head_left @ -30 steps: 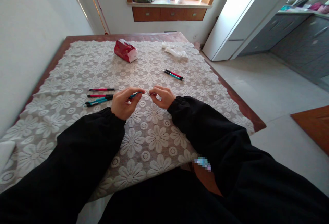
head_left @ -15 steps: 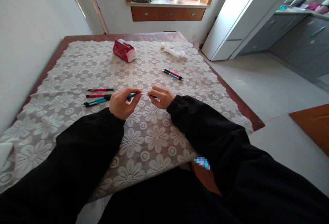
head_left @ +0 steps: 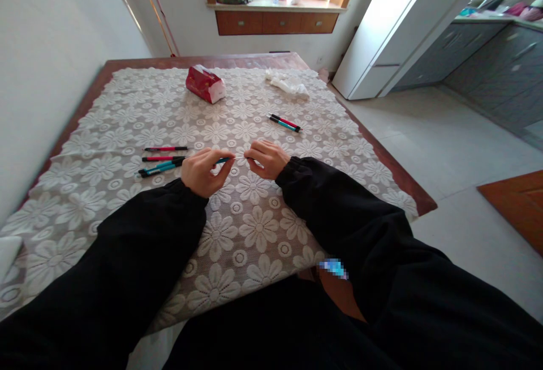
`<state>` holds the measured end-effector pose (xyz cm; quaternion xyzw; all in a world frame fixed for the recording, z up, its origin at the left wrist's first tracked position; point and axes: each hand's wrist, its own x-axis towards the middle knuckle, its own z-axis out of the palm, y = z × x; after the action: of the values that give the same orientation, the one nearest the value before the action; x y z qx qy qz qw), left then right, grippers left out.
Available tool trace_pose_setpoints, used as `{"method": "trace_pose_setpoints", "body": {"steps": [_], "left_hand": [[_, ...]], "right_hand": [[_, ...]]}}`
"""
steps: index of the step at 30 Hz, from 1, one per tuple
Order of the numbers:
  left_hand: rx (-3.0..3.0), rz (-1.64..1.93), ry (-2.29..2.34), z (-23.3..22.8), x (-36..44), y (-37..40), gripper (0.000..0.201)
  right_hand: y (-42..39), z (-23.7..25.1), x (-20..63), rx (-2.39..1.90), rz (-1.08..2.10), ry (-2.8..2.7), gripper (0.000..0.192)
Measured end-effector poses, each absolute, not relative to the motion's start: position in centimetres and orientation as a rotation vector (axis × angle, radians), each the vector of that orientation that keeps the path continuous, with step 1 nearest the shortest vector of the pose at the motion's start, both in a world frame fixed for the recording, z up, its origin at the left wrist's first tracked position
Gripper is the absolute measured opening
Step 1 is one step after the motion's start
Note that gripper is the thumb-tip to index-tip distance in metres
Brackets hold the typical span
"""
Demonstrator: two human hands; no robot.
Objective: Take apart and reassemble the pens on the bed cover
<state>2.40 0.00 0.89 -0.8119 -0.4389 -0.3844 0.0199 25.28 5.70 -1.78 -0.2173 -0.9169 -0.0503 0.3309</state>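
While both hands hover low over the lace tablecloth (head_left: 254, 228), the left hand (head_left: 202, 172) pinches a teal pen (head_left: 222, 160) between thumb and fingers, tip end pointing toward the right hand (head_left: 268, 159). Right hand's fingers are closed on something thin at the pen's tip (looks like a refill or spring, too small to tell). Hands sit near each other, not touching, joined only by the pen and that thin part. Both sleeves are black.

Left of the left hand, lying flat on the cloth: a red pen (head_left: 165, 149), a second red pen (head_left: 163, 158) just below it, and a teal pen pair (head_left: 160, 167) nearest the left wrist. Beyond the right hand, well apart, a red and teal pen pair (head_left: 285, 123) lies side by side. Far end of the table (head_left: 407, 186): a red tissue pack (head_left: 204, 84) and a crumpled white tissue (head_left: 287, 82).
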Motion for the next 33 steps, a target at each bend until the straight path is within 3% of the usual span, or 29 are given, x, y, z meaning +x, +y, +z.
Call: {"method": "trace_pose_setpoints", "body": {"steps": [15, 33], "left_hand": [[-2.551, -1.034, -1.340, -0.4, 2.3, 0.3, 0.021], [-2.619, -1.090, -1.302, -1.1, 2.1, 0.8, 0.018]], "right_hand": [[5.4, -1.5, 24.8, -0.486, -0.356, -2.403, 0.024], [5.0, -1.3, 24.9, -0.581, -0.022, -2.368, 0.027]]}}
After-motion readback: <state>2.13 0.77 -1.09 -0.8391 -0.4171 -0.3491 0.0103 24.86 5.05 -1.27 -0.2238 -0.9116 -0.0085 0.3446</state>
